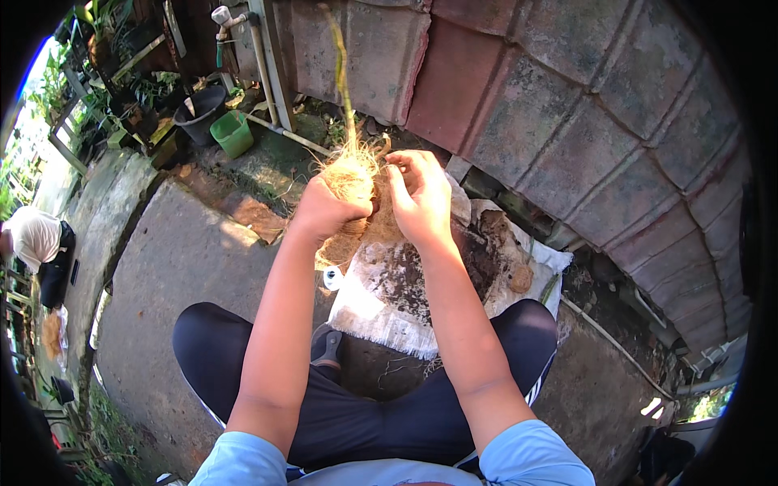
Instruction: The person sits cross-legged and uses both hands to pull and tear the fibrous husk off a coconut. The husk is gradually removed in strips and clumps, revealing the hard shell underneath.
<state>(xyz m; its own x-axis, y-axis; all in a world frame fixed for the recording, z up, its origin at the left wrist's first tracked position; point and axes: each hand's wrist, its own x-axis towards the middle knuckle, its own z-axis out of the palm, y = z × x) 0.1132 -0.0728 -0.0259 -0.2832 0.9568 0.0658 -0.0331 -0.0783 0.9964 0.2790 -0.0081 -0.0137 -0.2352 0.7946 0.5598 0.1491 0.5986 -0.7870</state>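
My left hand [334, 209] grips a ball of brown coconut fibre [349, 176] from the side, thumb across its front. Out of the ball's top rises a long yellow-green plant stem [341, 67], leaning slightly left. To the right of the ball, my right hand [422, 194] is raised with curled fingers, its thumb and fingertips close to loose strands; whether it pinches any cannot be made out. More loose fibre [389, 215] shows between and below the hands. Beneath them lies a frayed white woven sack [389, 328] with dark soil [480, 255] on it.
A small white roll [332, 277] lies by the sack's left edge. A green container [232, 135] and a black pot [200, 114] stand at back left near a pipe with a tap [225, 17]. Roof tiles [547, 109] slope along the right. Another person [39, 243] bends at far left.
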